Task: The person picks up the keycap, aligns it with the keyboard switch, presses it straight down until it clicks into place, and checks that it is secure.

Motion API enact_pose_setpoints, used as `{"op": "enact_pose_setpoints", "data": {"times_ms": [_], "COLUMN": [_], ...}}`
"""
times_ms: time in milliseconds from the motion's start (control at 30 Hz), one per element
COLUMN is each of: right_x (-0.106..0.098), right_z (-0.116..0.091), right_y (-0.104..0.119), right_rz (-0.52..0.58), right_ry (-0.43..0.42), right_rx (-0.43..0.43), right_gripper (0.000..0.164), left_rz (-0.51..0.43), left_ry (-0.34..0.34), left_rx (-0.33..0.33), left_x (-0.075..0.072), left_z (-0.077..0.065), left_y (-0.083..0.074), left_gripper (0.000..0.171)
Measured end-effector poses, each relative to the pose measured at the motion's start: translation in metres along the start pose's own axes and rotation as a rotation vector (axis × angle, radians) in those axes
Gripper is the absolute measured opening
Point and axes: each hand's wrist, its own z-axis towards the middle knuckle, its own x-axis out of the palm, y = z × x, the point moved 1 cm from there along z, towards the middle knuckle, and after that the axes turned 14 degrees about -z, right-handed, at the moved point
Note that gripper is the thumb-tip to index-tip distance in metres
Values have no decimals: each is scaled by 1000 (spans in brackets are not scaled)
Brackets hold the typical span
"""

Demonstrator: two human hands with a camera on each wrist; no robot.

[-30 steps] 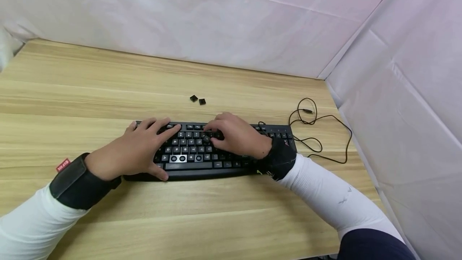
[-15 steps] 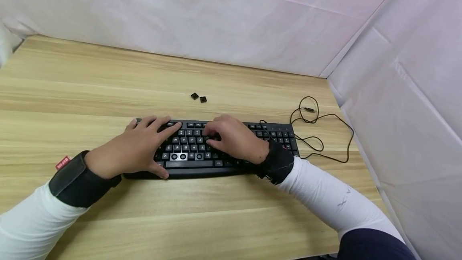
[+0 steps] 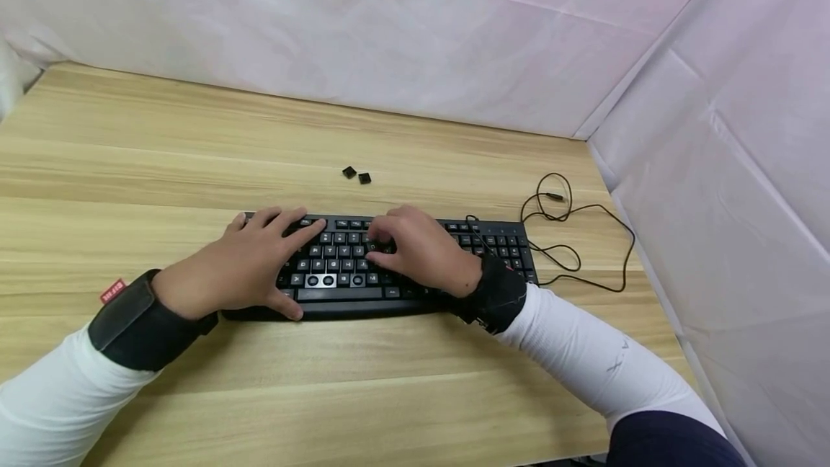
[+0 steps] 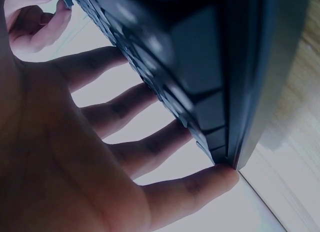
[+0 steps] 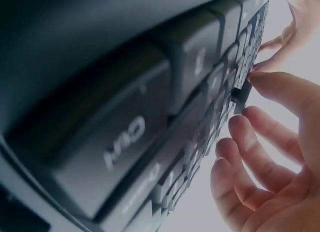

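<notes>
A black keyboard (image 3: 340, 294) lies lengthwise on the wooden table under both hands. Across its left end spreads my left hand (image 3: 243, 265), fingers straight over the keys toward the far edge and thumb at the front edge. In the left wrist view the little fingertip touches the keyboard's corner. Over the middle of the upper letter rows, my right hand (image 3: 415, 247) pinches a keycap (image 5: 242, 97) between thumb and index finger; it stands raised above the neighbouring keys. Its other fingers are curled loosely. In the bottom letter row, several bare key sockets (image 3: 328, 280) show round holes.
Two loose black keycaps (image 3: 357, 175) lie on the table (image 3: 194, 135) beyond the keyboard. A thin black cable (image 3: 603, 285) loops over the table at the right, and part of it crosses the number keys. White cloth walls (image 3: 415, 34) stand behind and to the right.
The head view has shifted slightly. My right thumb and index finger have shifted a little around the keycap, which showed tilted a second ago. My left hand stays in place on the keyboard.
</notes>
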Motion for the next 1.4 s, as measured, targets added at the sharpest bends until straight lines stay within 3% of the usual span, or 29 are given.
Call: {"op": "enact_pose_setpoints", "data": {"times_ms": [267,533,667,833,1100,1400], "right_x": [2,1,1,4,7,12], "right_z": [2,13,18,22,21,22], "right_y": [3,27,44,55,56,56], "right_rz": [11,77,38,-54,-132,-143], "right_ry": [-10,34,48,3,-30,-61], "right_rx": [-20,-166,-258,-366,-416,-450], "right_gripper": [14,20,21,13,13,15], "left_rz": [-7,-17,-22,-22,-23,-22], "left_ry": [-9,-14,-5,-13,-16,-14], "left_rx": [7,15,14,32,43,36], "left_x": [2,1,0,1,1,0], "left_z": [2,-1,-1,0,2,1], "left_y": [1,2,3,4,3,3], "left_gripper": [122,122,122,121,120,120]}}
